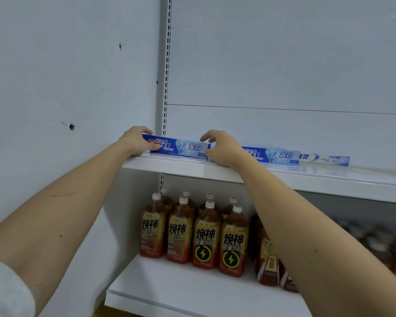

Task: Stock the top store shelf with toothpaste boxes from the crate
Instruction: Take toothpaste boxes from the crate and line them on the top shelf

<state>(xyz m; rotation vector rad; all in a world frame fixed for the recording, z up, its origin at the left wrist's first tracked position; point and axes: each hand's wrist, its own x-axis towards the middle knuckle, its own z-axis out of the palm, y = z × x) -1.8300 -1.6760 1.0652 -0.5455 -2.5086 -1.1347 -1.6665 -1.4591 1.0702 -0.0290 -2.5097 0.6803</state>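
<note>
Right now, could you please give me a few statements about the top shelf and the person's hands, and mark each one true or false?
1. Both hands hold the leftmost toothpaste box, the left hand at its left end, the right hand at its right end. True.
2. Three toothpaste boxes lie in a row on the top shelf. True.
3. The boxes stand upright on end. False: they lie lengthwise.
4. The lower shelf holds canned drinks. False: it holds bottles with white caps.

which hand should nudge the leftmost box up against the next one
Left. The left hand grips the outer end of the leftmost box, so it can push toward the second box. The right hand sits between them, blocking.
</note>
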